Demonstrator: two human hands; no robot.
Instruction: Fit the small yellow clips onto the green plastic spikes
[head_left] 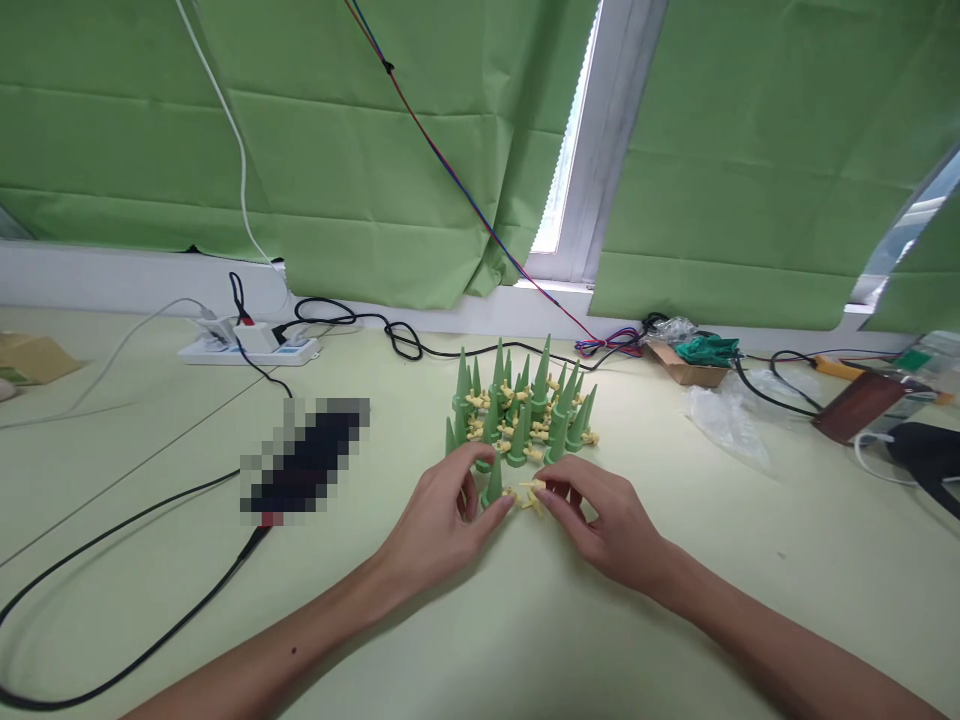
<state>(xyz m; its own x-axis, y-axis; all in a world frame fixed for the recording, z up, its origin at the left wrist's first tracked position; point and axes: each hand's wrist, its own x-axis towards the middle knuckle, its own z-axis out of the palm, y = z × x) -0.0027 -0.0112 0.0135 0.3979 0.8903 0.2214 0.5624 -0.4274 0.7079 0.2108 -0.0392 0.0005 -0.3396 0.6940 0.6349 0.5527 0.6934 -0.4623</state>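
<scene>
Green cone upright in the left hand, at the near edge of a cluster of similar cones.
Green curtains hang behind a broad pale table, which bears a white power strip at the back left and an open cardboard box at the back right. Between these and nearer the person, the standing cones crowd together, with small yellow parts around their lower ends. The left hand curls narrowly around the nearest cone, index fingertip by its tip and thumb by its base. Just beside it, the right hand has thumb and index finger pinched on a tiny yellow piece; another yellow bit shows just below that piece.
</scene>
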